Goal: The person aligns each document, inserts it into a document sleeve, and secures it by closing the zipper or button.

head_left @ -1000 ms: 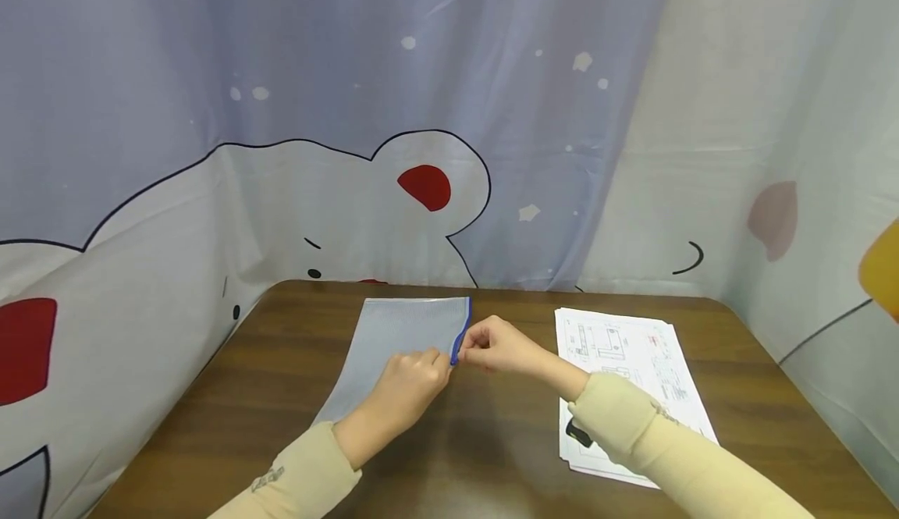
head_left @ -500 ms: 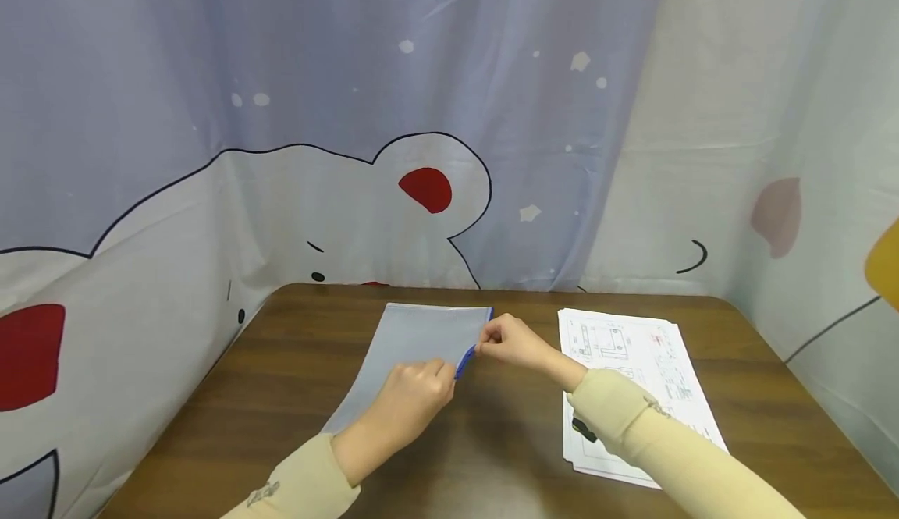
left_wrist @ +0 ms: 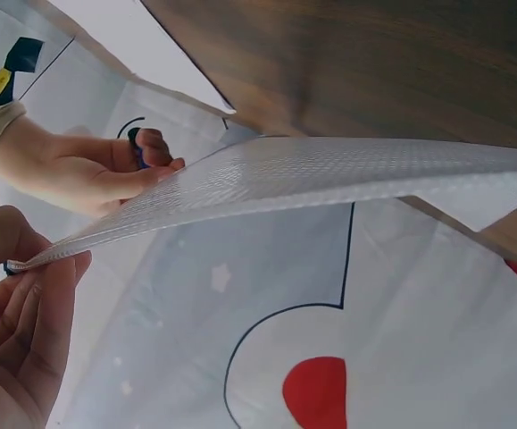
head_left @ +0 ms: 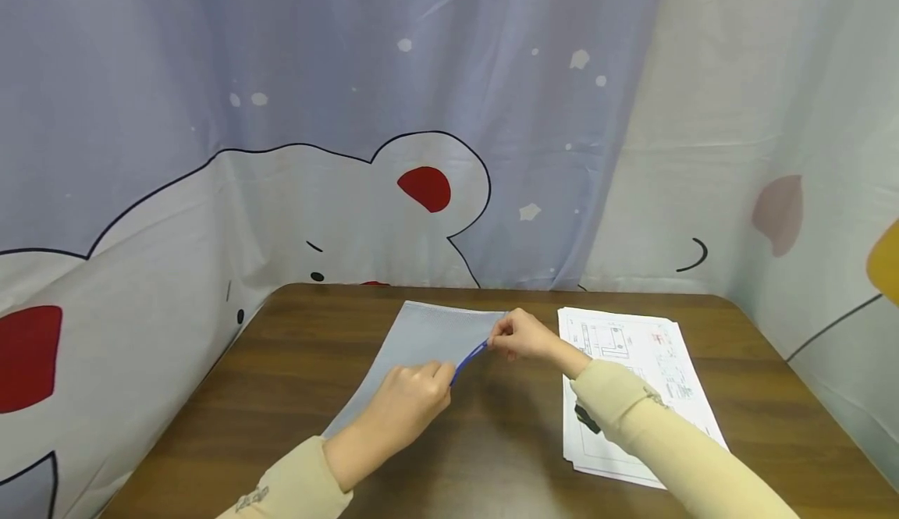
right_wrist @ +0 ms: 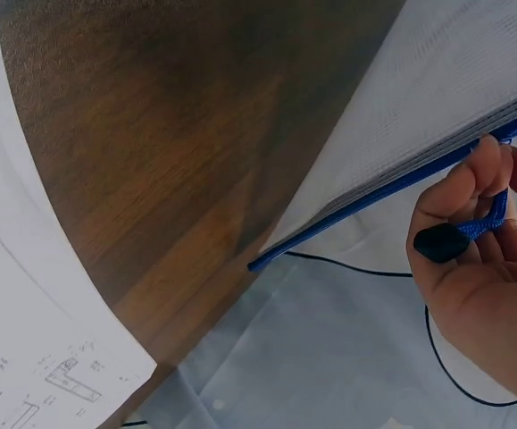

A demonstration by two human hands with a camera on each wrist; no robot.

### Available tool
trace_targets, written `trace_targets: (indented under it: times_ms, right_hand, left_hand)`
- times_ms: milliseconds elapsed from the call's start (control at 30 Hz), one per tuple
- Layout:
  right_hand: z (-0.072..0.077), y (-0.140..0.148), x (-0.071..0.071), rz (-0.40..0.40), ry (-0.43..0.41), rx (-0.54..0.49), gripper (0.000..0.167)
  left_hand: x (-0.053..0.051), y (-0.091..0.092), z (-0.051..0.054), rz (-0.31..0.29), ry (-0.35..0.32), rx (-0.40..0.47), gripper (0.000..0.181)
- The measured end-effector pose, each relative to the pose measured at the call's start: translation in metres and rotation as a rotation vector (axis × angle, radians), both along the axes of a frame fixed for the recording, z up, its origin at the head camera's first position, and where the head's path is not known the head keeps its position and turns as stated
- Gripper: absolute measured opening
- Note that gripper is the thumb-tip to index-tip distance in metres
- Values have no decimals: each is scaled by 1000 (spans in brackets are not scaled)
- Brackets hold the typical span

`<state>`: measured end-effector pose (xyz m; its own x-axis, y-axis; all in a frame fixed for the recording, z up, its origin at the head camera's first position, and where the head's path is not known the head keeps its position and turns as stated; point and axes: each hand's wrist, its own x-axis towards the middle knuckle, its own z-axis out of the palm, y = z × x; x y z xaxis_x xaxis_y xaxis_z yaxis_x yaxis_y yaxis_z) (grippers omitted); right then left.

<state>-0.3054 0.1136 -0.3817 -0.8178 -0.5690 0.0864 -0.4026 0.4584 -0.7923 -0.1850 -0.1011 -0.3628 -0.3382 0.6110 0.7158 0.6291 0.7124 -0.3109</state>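
A translucent mesh zipper pouch (head_left: 428, 339) with a blue zipper edge (right_wrist: 365, 203) is held partly raised above the table. My left hand (head_left: 410, 398) pinches its near corner between thumb and fingers, also seen as the left hand (left_wrist: 17, 313) in the left wrist view. Along the zipper, my right hand (head_left: 523, 337) pinches the pull. In the right wrist view a blue cord (right_wrist: 486, 223) with a black end (right_wrist: 442, 242) hangs from the fingers of the right hand (right_wrist: 481, 277). The slider itself is hidden by the fingertips.
A stack of printed drawing sheets (head_left: 632, 378) lies on the right of the brown wooden table (head_left: 506, 456), partly under my right forearm. A patterned curtain (head_left: 337, 207) hangs behind the table and along its sides.
My right hand has moved right and slightly away along the zipper from the left hand. The pouch's far part has shifted right. My left hand keeps its grip on the corner.
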Motion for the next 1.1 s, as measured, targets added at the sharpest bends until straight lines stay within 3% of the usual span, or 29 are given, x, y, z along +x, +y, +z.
trace_targets:
  times_ms: [300, 600, 767, 900, 1100]
  right_hand:
    - [-8, 11, -13, -93, 22, 51, 14]
    - [-12, 20, -26, -190, 223, 134, 17]
    - [-24, 28, -45, -204, 230, 123, 18]
    - [-37, 32, -66, -213, 302, 99, 19]
    - [-24, 28, -66, -345, 349, 215, 14]
  left_hand:
    - [14, 0, 0, -40, 28, -50, 33]
    - [29, 7, -2, -101, 86, -100, 36]
    - [32, 10, -3, -131, 94, -127, 34]
    - [30, 12, -5, -159, 105, -137, 20]
    - [25, 16, -5, -157, 113, -126, 23]
